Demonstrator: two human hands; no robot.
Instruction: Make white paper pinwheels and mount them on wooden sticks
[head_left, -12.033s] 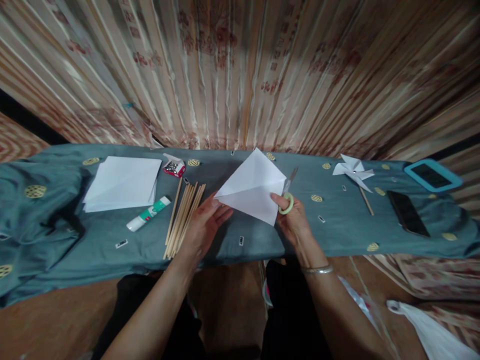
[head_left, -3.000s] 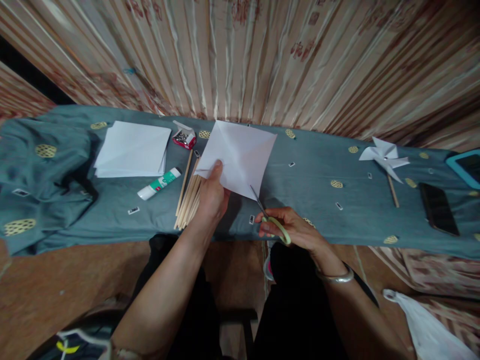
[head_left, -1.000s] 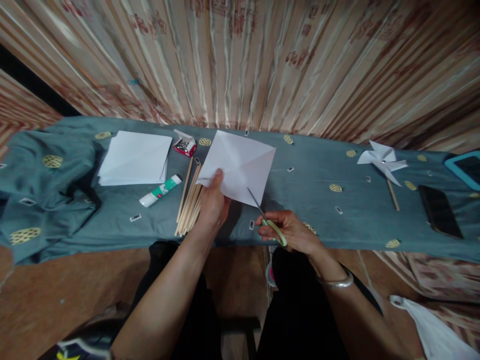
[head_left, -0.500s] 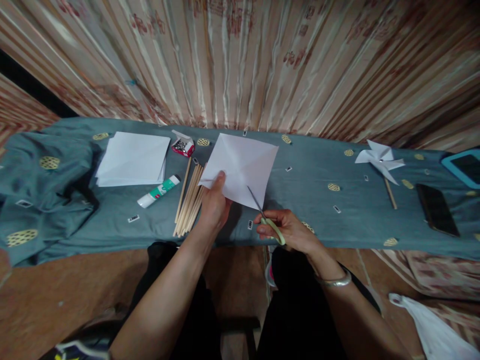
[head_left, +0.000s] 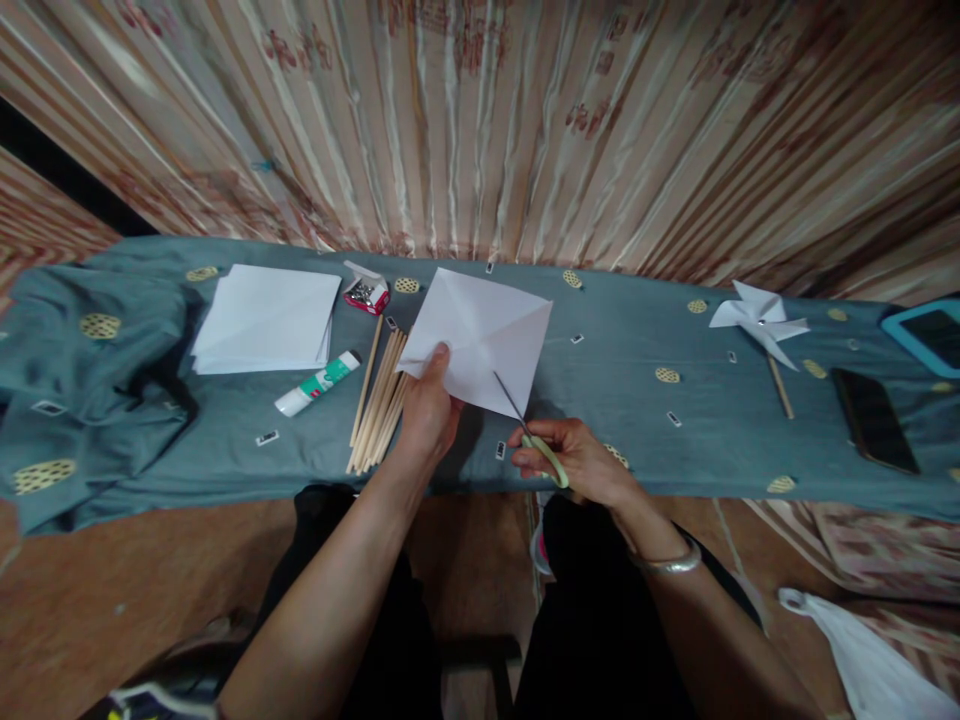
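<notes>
paper sheet: one creased white square (head_left: 484, 335), held up just above the teal cloth (head_left: 622, 420)
left hand: (head_left: 429, 405) pinching the sheet's left corner, thumb on top
right hand: (head_left: 577, 462) closed round one pair of scissors (head_left: 525, 425), blades touching the sheet's lower edge
other stuff: one paper stack (head_left: 262, 318), one glue stick (head_left: 316, 383), one bundle of sticks (head_left: 377, 400), one pin box (head_left: 366, 292), one pinwheel (head_left: 759, 320), one phone (head_left: 874, 420)

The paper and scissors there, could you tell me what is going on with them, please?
A seated person holds a creased white paper square up by one corner in the left hand. The right hand works green-handled scissors, whose blades reach into the sheet from its lower corner. Nearby on the teal cloth lie wooden sticks, a paper stack, a glue stick and a finished pinwheel.
</notes>
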